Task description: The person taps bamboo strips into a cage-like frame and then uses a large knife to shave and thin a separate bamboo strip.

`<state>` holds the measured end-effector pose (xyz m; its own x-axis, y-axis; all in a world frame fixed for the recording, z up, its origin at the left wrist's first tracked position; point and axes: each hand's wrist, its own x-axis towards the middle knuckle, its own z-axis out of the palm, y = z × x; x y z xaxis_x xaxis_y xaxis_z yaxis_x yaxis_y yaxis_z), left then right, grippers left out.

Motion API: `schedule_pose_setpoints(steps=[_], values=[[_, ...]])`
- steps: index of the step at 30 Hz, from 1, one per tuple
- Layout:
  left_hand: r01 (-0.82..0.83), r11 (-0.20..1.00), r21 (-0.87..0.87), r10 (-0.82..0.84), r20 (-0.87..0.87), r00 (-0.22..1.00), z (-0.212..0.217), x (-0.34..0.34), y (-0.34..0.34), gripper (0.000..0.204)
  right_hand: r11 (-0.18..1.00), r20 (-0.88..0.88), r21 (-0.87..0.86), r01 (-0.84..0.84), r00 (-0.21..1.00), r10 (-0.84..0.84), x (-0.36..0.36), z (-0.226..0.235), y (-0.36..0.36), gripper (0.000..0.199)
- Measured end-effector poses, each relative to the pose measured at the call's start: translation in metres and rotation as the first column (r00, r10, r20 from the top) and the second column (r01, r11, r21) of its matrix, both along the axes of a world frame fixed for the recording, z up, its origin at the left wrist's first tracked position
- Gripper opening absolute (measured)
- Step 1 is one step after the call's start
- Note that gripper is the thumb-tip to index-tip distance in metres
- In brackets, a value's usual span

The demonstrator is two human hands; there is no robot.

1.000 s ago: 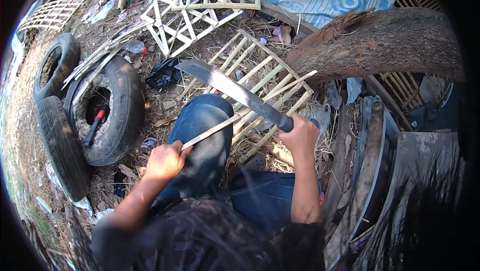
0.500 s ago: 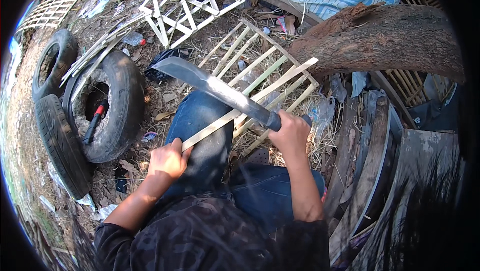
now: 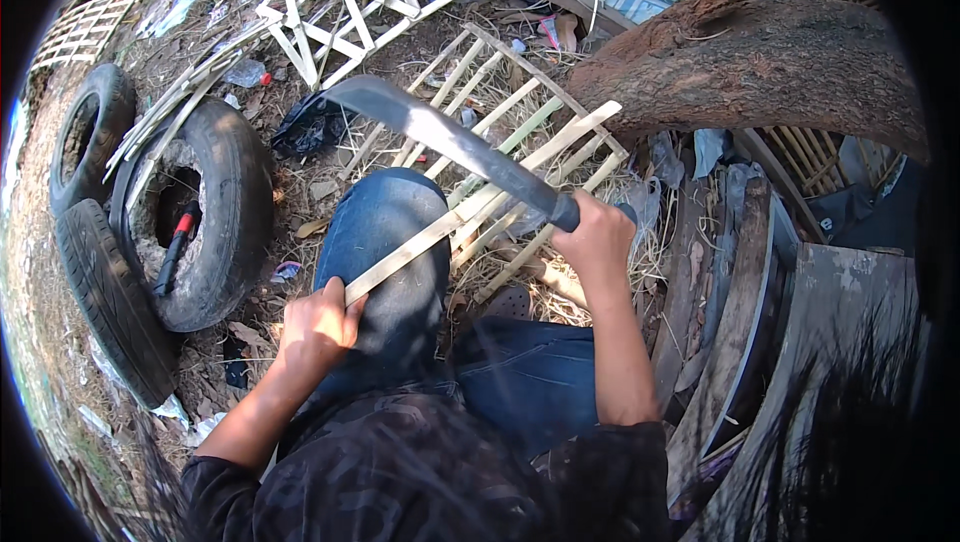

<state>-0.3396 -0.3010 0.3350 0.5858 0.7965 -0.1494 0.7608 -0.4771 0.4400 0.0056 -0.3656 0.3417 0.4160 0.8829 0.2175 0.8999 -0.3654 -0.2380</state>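
My left hand (image 3: 318,327) is closed around the near end of a pale bamboo strip (image 3: 405,254), which crosses over my raised knee and slants away to the upper right. My right hand (image 3: 597,232) grips the dark handle of a machete (image 3: 455,147). Its broad, curved blade points to the upper left and passes over the strip. Whether the edge touches the strip I cannot tell. Beyond my knee lies a bamboo lattice frame (image 3: 500,132) with several slats, partly hidden by the blade and the strip.
Old tyres (image 3: 240,212) lie at the left, with a red-and-black handled tool (image 3: 178,247) inside one and bamboo strips (image 3: 185,97) across it. A thick log (image 3: 750,72) and weathered planks (image 3: 735,302) are at the right. More bamboo lattices (image 3: 345,17) lie at the back.
My right hand and the machete have shifted slightly rightward, with the blade now lying higher along the strip. My left hand still holds the strip; the whole view has shifted a little.
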Motion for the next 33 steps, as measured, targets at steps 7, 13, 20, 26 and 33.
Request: schedule_pose_setpoints(steps=[7,13,20,26,33], values=[[0.006,1.000,0.024,-0.007,0.043,0.999,-0.008,-0.011,0.007,0.028,0.742,-0.044,-0.050,0.669,0.741,-0.671,0.083,0.034,-0.038,0.017],[0.009,1.000,-0.024,-0.008,0.043,0.999,-0.003,-0.006,0.006,0.025,0.830,-0.222,-0.006,0.557,0.809,-0.544,0.040,0.036,-0.026,0.016],[0.029,0.989,-0.144,-0.018,0.078,0.997,0.009,-0.011,0.021,0.029,0.932,-0.326,0.120,0.342,0.900,-0.288,0.004,0.028,-0.009,0.013],[0.032,0.979,-0.201,-0.014,0.089,0.996,0.015,-0.011,0.025,0.028,0.971,-0.317,0.084,0.223,0.930,-0.186,-0.006,0.029,-0.003,0.014],[0.028,0.964,-0.265,-0.005,0.086,0.996,0.028,-0.004,0.028,0.038,0.972,-0.411,0.151,0.180,0.906,-0.104,-0.002,0.023,-0.004,0.014]])
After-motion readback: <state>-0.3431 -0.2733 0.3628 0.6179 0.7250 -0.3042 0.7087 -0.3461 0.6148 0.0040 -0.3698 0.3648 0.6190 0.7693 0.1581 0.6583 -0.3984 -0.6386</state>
